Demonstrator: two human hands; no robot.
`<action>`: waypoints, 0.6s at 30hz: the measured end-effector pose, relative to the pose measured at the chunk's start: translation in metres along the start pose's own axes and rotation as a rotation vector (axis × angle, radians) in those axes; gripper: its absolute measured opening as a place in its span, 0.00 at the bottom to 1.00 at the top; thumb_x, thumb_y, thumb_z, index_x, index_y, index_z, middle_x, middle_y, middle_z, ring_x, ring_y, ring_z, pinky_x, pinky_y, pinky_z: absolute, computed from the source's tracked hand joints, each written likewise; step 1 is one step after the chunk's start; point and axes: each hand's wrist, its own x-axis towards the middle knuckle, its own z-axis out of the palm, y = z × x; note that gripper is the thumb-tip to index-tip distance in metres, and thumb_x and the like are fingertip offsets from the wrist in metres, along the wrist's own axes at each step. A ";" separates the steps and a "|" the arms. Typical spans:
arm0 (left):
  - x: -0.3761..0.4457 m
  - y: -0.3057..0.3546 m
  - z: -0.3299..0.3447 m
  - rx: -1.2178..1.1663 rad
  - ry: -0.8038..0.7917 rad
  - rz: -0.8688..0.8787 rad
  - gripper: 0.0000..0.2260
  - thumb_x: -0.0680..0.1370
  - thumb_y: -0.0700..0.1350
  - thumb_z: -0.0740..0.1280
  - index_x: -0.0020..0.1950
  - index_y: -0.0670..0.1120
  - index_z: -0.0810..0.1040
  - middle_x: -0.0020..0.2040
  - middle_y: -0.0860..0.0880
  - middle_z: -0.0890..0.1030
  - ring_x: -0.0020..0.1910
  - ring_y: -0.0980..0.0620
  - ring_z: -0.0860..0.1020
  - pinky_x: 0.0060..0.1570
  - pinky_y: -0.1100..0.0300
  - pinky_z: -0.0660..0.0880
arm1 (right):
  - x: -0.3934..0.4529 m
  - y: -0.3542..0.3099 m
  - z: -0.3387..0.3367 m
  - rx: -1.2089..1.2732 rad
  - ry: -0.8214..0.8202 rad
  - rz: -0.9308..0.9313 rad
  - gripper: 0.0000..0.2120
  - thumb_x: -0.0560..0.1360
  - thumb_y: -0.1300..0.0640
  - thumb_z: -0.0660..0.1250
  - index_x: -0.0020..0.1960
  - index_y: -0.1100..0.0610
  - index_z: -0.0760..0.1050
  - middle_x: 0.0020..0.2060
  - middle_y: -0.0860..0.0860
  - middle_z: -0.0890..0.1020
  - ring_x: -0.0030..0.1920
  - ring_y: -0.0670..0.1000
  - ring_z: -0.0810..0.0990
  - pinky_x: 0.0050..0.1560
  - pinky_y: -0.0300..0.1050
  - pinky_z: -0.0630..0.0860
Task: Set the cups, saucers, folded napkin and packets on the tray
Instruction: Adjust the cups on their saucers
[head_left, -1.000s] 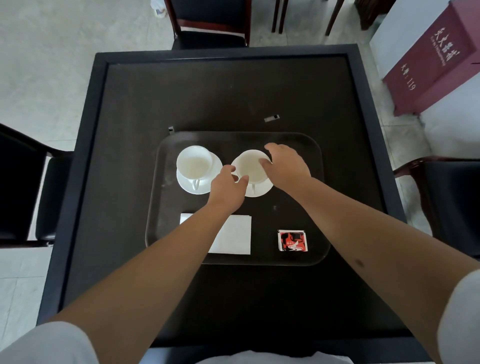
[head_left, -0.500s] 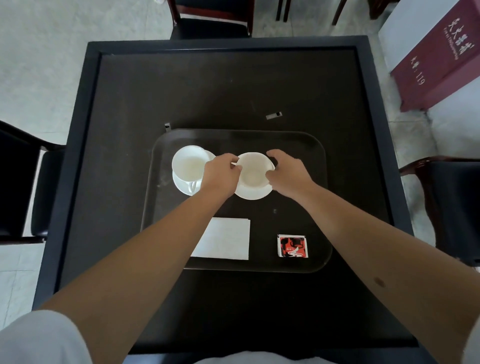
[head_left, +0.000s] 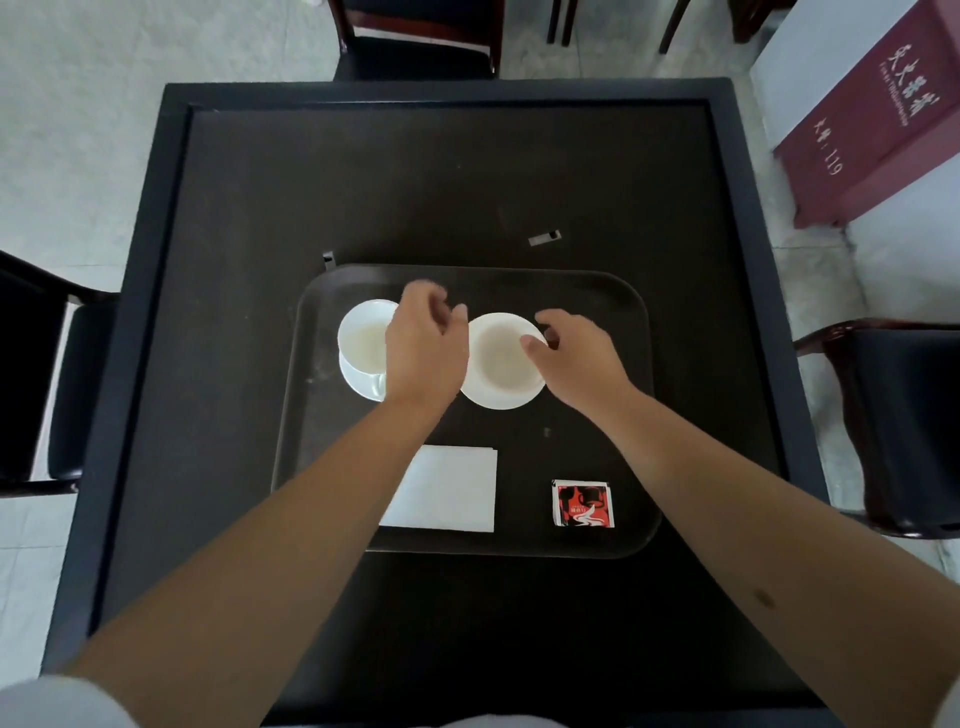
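Both hands have let go of the right white ceramic cup (head_left: 501, 356) on the dark oval tray (head_left: 631, 374). The left hand (head_left: 423, 343) hovers, fingers loosely spread and empty; the right hand (head_left: 574, 358) is likewise empty, thumb near the rim. The white folded napkin (head_left: 454, 488) lies lengthwise left-right at the tray's near edge.

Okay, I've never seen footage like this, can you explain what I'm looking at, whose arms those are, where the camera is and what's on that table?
The camera sits on a person's head, looking down, so the two bare arms are the wearer's own. On the dark table lies a dark tray. It carries two white cups on saucers: the left cup and the right cup. Nearer the person are a folded white napkin and a red packet. The left hand hovers between the cups, loosely open, holding nothing. The right hand touches the right cup's rim with its fingertips.
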 end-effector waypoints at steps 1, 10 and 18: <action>-0.011 -0.004 0.000 -0.059 -0.003 -0.124 0.05 0.78 0.48 0.67 0.50 0.50 0.73 0.40 0.56 0.77 0.39 0.56 0.76 0.35 0.68 0.67 | 0.004 -0.002 -0.003 -0.065 -0.004 -0.065 0.17 0.79 0.47 0.62 0.65 0.52 0.74 0.50 0.48 0.75 0.48 0.49 0.75 0.43 0.42 0.69; -0.043 -0.020 0.024 -0.115 -0.254 -0.349 0.08 0.79 0.48 0.65 0.55 0.45 0.77 0.48 0.46 0.83 0.48 0.47 0.81 0.52 0.46 0.80 | 0.007 -0.008 -0.007 -0.206 -0.030 -0.100 0.08 0.79 0.57 0.62 0.54 0.57 0.77 0.43 0.51 0.81 0.38 0.48 0.78 0.32 0.37 0.68; -0.022 -0.020 0.023 -0.056 -0.118 -0.261 0.10 0.80 0.48 0.64 0.59 0.47 0.80 0.50 0.50 0.83 0.47 0.53 0.79 0.39 0.67 0.74 | -0.008 -0.003 0.007 0.284 -0.124 0.245 0.13 0.77 0.57 0.68 0.60 0.51 0.72 0.47 0.52 0.82 0.33 0.46 0.85 0.33 0.39 0.82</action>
